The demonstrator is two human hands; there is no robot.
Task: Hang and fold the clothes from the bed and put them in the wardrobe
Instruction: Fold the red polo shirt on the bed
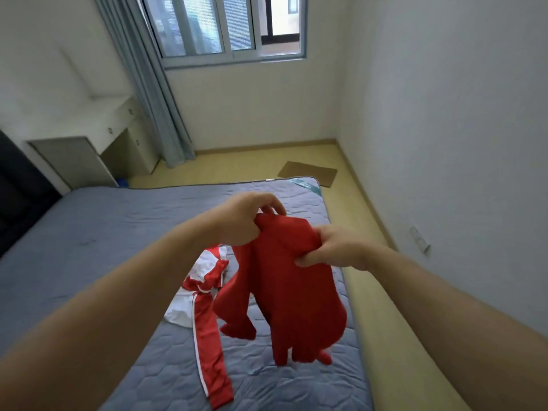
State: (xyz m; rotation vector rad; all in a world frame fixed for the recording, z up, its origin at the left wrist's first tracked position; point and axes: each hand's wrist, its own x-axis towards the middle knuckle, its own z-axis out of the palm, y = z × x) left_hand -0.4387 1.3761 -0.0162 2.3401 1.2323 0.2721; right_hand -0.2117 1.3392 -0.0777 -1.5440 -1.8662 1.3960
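Note:
A plain red garment hangs in the air above the bed, bunched at its top edge. My left hand grips that top edge on the left, and my right hand pinches it on the right. Its lower parts dangle just over the grey quilted mattress. Behind and to the left of it, a red and white jacket lies crumpled on the mattress, with one red white-striped sleeve stretched toward me. No wardrobe or hanger is in view.
A strip of yellow floor runs between the bed and the white wall on the right. A brown mat lies beyond the bed's far corner. A white desk, blue curtain and window stand at the back left.

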